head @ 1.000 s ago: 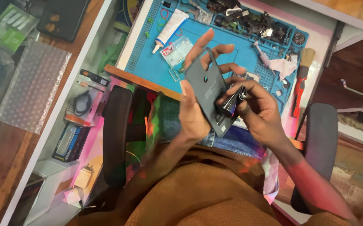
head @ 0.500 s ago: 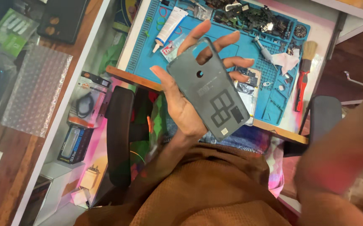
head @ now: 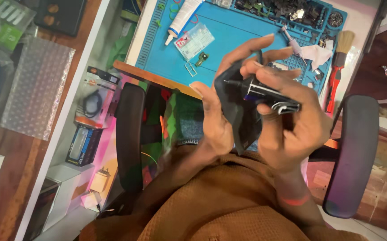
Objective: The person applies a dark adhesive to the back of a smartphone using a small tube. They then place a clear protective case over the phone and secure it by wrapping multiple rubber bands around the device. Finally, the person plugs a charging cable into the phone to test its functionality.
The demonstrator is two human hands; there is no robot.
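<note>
My left hand (head: 216, 116) holds a dark grey phone (head: 238, 114) on edge over my lap, fingers curled round its back. My right hand (head: 291, 120) grips a small black electric screwdriver (head: 260, 91) with a silver end, its tip pointing left against the phone's upper part. Both hands hover just in front of the blue repair mat (head: 229, 35) on the desk.
On the mat lie a white glue tube (head: 182, 18), a clear small packet (head: 194, 41), a small part (head: 201, 58) and a tray row of parts (head: 287, 11). A red-handled brush (head: 336, 76) lies at the right. Black chair armrests (head: 129, 134) flank my lap. Boxed items (head: 91, 111) sit at left.
The right hand has come back in with the screwdriver and set its tip on the phone. The left hand has turned the phone from flat-facing to edge-on.
</note>
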